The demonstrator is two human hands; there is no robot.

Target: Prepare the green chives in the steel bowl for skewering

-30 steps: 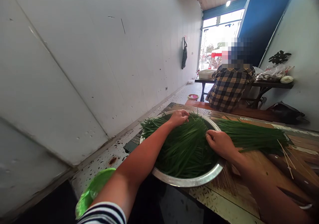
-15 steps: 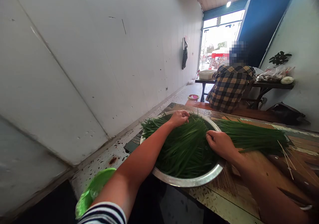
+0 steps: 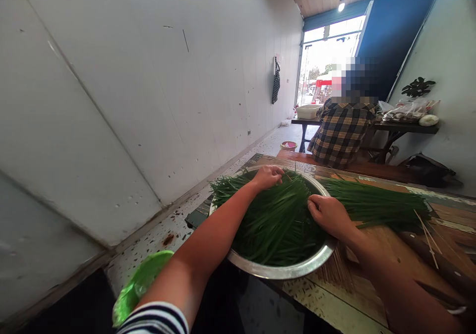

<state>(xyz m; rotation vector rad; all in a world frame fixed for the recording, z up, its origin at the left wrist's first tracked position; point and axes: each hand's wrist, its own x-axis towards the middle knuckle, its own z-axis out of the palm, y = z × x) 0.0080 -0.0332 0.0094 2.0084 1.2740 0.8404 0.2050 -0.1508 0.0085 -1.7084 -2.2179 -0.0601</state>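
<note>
A wide metal basin (image 3: pixel 282 273) holds a heap of long green garlic chives (image 3: pixel 275 220), their leaves fanned toward me. My left hand (image 3: pixel 269 176) is closed in a pinch at the far ends of the chives, near the basin's back rim. Beside its fingertips shows a thin pale strip, too small to name. At the heap's right edge my right hand (image 3: pixel 329 215) is closed, thumb against the bent index finger, on the edge of the chives. Its other fingers are curled, and whatever lies inside them is hidden.
More chives (image 3: pixel 375 200) lie on the wooden table (image 3: pixel 308 299) to the right. Thin bamboo skewers (image 3: pixel 336 272) stick out beneath the basin; a few more (image 3: pixel 427 237) lie farther right, near a dark knife (image 3: pixel 431 257). A green-lined bin (image 3: pixel 139 279) stands lower left. A person (image 3: pixel 342 131) sits ahead.
My hands and the chives have hardly moved. The person ahead has shifted their head slightly.
</note>
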